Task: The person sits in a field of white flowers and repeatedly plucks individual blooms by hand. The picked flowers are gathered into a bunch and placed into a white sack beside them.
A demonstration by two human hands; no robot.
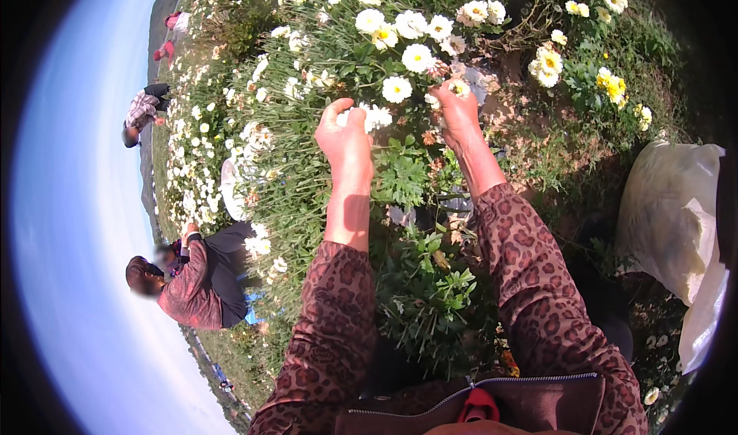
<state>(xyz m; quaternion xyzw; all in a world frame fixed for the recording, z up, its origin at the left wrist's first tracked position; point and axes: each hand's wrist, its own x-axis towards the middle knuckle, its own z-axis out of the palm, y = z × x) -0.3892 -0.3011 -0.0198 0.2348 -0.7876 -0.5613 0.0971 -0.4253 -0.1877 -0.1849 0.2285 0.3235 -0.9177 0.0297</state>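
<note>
My left hand (347, 146) is curled around a white chrysanthemum bloom, whose petals show between thumb and forefinger; another white bloom (377, 117) lies against its right side. Farther right, my right hand (461, 115) grips white chrysanthemum heads, one of which (459, 87) shows its yellow centre above the fingers. The fingertips are partly hidden by the petals. Just above and between the hands, open white blooms (396, 89) stand on the plant, with a wilted pinkish bloom (438, 69) close to my right hand. Green leaves (403, 172) fill the gap between my wrists.
A large whitish plastic sack (663, 221) stands at the right. Bare cut stems (300, 164) run along the left of the row. A person in a reddish jacket (193, 291) works at left near a white bag (232, 190); a person in plaid (143, 109) bends farther off.
</note>
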